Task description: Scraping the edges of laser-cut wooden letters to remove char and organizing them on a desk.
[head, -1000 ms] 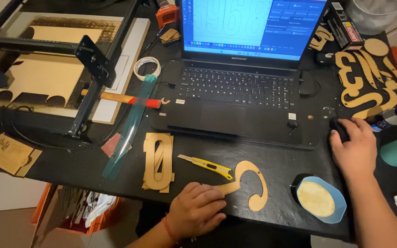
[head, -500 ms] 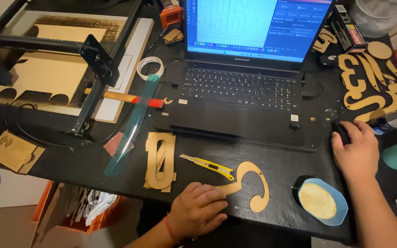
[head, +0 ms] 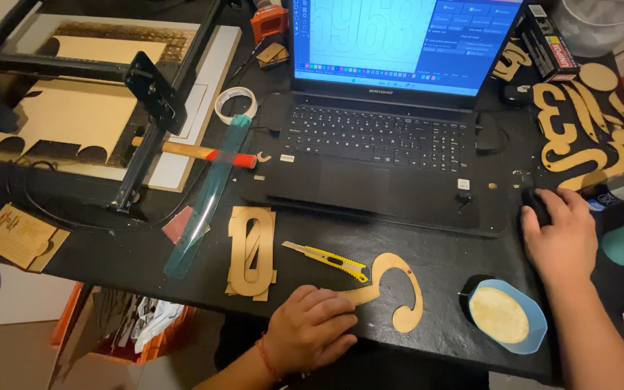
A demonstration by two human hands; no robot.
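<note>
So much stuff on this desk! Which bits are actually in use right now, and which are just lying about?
In use:
left hand resting on the curved cardboard cutout
right hand on the black mouse
laptop, screen lit

Lying about:
yellow utility knife
zero-shaped cardboard cutout
blue-green ruler
tape roll
hammer
blue bowl
</note>
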